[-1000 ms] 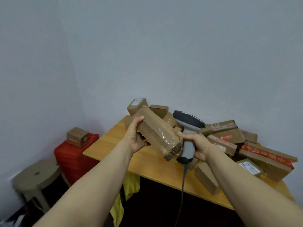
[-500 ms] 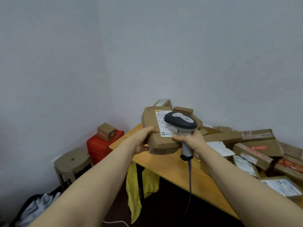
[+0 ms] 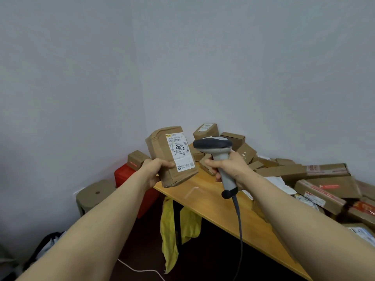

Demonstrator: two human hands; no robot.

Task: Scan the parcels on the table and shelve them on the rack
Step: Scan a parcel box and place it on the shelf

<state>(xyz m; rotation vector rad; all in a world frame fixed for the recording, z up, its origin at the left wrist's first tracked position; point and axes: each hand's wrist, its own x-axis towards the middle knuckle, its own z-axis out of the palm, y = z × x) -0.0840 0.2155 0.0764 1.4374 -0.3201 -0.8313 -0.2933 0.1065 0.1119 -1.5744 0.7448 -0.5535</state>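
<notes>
Your left hand [image 3: 154, 173] grips the parcel [image 3: 170, 156] above the table's [image 3: 205, 201] left corner, long axis upright, leaning slightly left, label [image 3: 180, 152] reading "2004" facing you. Your right hand [image 3: 229, 166] wraps the scanner [image 3: 217, 151] handle, head pointing left at the label.

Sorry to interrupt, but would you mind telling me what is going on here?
A person holds a parcel upright in the left hand, its label facing the camera, and grips a scanner in the right hand, its head beside the label. More parcels lie piled on the table behind.
</notes>
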